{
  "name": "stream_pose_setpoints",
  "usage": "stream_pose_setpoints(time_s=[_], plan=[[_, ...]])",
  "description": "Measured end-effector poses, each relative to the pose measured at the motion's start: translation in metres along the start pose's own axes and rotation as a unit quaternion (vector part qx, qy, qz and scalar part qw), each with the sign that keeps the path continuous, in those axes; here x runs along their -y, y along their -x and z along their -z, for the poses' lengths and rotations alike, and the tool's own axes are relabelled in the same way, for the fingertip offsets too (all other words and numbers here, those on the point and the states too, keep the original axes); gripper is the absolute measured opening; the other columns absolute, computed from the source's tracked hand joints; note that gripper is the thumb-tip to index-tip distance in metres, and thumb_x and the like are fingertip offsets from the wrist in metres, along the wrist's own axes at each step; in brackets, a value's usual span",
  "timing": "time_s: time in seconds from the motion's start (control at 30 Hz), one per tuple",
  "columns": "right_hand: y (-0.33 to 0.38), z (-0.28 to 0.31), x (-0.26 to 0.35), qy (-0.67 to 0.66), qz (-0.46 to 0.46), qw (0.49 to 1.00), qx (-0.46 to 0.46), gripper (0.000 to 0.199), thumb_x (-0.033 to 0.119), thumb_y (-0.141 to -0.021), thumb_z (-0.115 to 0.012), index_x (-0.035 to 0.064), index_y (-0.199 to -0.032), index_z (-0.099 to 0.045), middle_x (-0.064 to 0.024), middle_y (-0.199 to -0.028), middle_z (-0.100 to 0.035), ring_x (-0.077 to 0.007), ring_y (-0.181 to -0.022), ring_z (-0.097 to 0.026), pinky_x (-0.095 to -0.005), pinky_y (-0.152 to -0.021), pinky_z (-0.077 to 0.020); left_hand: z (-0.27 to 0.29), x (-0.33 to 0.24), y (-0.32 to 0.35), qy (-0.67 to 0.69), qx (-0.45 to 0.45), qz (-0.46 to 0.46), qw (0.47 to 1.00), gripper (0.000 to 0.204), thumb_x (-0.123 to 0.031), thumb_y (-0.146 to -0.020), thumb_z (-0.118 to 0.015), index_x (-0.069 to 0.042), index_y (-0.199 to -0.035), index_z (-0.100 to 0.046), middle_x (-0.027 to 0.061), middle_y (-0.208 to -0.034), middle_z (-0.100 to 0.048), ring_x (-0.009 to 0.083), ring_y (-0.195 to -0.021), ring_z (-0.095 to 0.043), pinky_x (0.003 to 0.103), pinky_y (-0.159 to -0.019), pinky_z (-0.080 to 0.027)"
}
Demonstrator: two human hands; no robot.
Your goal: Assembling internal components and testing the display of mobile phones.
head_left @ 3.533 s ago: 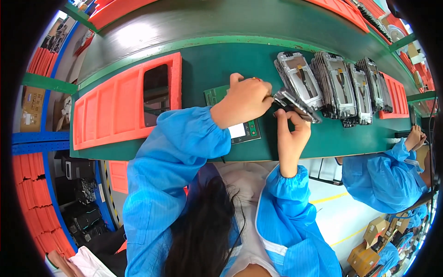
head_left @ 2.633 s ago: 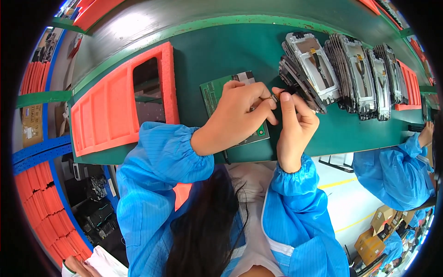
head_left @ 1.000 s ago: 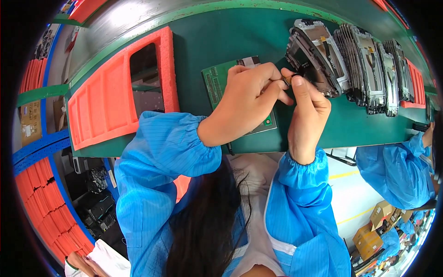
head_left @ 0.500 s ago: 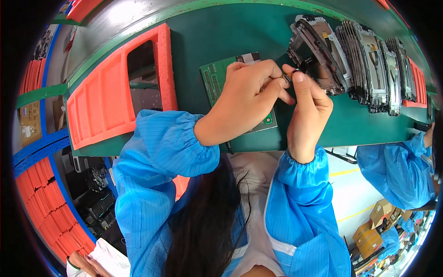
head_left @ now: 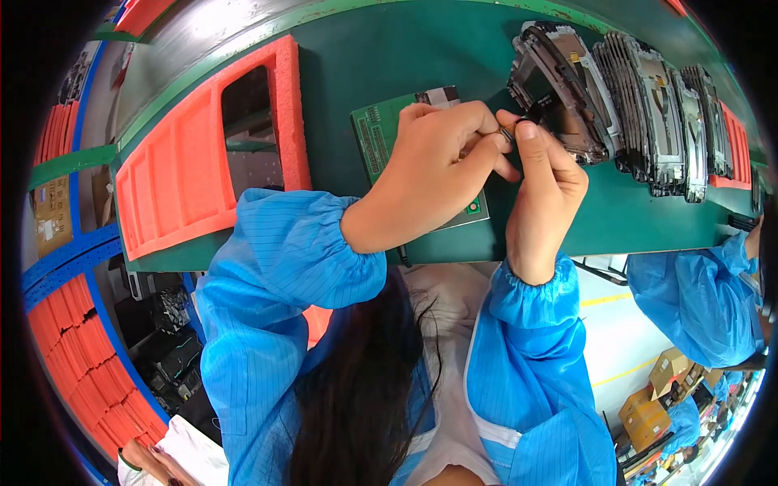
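Gap left of board [head_left: 375, 136], frames [head_left: 628, 101] right

- Red stacks [head_left: 91, 360] stood well left of the fingers [head_left: 530, 139].
- A blue-clad co-worker [head_left: 689, 300] was right of them.
- Cardboard boxes [head_left: 647, 417] stood to their lower right.

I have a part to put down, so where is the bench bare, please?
Bare bench lies between tray and board, behind the board, and before the frames, right of the right hand; crowded at the frames and under the left hand.
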State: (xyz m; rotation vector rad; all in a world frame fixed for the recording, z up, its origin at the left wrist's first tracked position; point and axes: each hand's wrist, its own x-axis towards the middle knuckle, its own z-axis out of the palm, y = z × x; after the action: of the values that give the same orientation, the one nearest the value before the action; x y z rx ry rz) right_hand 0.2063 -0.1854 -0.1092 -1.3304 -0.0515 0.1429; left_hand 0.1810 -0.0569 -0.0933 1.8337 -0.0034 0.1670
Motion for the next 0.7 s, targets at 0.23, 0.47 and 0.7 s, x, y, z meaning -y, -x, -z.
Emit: stream_pose_setpoints(time_s=[0.23, 0.47, 0.7], plan=[[0.001, -0.002, -0.002, -0.001, 0.001, 1.0, -0.013, 0.015, 0.006, -0.09, -0.062, -0.0042, -0.097, -0.071, -0.0094, -0.12, -0.056, -0.015, -0.107, -0.056, -0.0253, -0.084, -0.0527, 0.0, 0.001, -0.001, -0.011, 0.001, 0.001, 1.0, 0.014, -0.008, -0.085, -0.055, -0.002, -0.073, -0.054, 0.0071, -0.063, -0.067, 0.0115, -0.046, -0.052, 0.028, -0.056, -0.039], [0.0, 0.002, -0.002, 0.014, -0.005, 1.0, -0.003, 0.014, 0.003, -0.087, -0.064, -0.0033, -0.098, -0.071, -0.0107, -0.127, -0.051, -0.0166, -0.102, -0.059, -0.0266, -0.085, -0.0521, -0.001, 0.004, 0.0, -0.015, -0.017, -0.021, 1.0, 0.014, -0.007, -0.083, -0.055, -0.002, -0.071, -0.054, 0.0071, -0.062, -0.066, 0.0118, -0.046, -0.051, 0.028, -0.055, -0.038], [0.0, 0.01, 0.003, 0.044, -0.001, 0.998, 0.04, 0.013, -0.002, -0.082, -0.066, -0.0013, -0.094, -0.071, -0.0116, -0.127, -0.05, -0.0185, -0.104, -0.059, -0.0297, -0.089, -0.0496, -0.001, 0.005, 0.002, 0.054, -0.009, 0.023, 0.998, 0.014, -0.009, -0.084, -0.055, -0.003, -0.072, -0.054, 0.0056, -0.06, -0.064, 0.0126, -0.048, -0.051, 0.03, -0.065, -0.039]])
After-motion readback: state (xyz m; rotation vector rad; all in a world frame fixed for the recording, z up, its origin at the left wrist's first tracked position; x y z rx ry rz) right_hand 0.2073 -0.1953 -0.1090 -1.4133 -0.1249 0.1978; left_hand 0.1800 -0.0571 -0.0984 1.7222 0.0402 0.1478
